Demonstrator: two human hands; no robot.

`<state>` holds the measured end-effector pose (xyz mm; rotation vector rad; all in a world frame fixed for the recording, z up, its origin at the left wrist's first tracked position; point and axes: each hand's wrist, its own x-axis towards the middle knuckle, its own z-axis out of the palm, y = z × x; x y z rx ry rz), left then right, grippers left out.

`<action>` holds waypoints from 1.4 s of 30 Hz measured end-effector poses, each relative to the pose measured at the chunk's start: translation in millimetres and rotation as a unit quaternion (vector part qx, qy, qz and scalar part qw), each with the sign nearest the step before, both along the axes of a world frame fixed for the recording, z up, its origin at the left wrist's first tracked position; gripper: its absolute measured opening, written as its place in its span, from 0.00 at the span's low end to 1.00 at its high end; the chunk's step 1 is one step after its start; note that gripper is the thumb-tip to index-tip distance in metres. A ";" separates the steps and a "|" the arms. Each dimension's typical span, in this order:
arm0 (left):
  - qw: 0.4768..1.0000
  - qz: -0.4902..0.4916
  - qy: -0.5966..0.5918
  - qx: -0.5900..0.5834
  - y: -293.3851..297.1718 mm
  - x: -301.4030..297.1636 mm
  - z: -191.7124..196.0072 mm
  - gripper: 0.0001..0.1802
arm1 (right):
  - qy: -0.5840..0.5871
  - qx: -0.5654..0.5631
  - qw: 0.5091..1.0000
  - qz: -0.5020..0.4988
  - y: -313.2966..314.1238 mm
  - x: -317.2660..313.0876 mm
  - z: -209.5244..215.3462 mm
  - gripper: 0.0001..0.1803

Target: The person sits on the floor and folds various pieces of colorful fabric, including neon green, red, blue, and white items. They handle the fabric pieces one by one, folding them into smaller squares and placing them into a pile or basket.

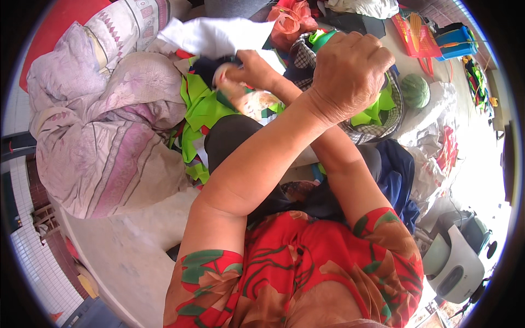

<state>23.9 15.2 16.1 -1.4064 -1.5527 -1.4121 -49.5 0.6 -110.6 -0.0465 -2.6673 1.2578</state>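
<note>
Crossing over the right forearm, the left hand (350, 68) is fisted, fingers pressed together; the right hand (246, 71) pinches neon-green fabric pieces (205, 109).

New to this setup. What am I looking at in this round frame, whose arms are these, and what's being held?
No machine here: one picture from a fisheye camera worn on a person's head, looking down, which is why the edges curve. The forearms crossing in the middle are the wearer's own. The left hand is a closed fist reaching to the right, gripping neon green fabric over a checked cloth. The right hand crosses to the left and pinches dark fabric under a white cloth. More green pieces lie below. A pale floral quilt is bundled at left; a small watermelon sits at right.
</note>
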 end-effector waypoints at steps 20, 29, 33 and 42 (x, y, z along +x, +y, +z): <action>0.711 -0.233 -0.663 -0.022 -10.6 -16.0 16.1 0.02 | -0.094 0.026 0.891 -0.444 227.0 234.2 -84.6 0.21; 0.751 -0.225 -0.619 -0.048 -12.7 -25.4 6.2 0.04 | -0.301 0.055 0.892 -0.331 212.7 206.1 -145.4 0.40; 0.754 -0.217 -0.618 -0.050 -15.2 -26.5 8.6 0.04 | -0.312 0.075 0.899 -0.298 214.8 200.7 -136.8 0.25; 0.767 -0.206 -0.605 -0.062 -16.6 -21.3 10.0 0.06 | -0.275 0.261 0.882 -0.281 224.9 195.4 -128.1 0.49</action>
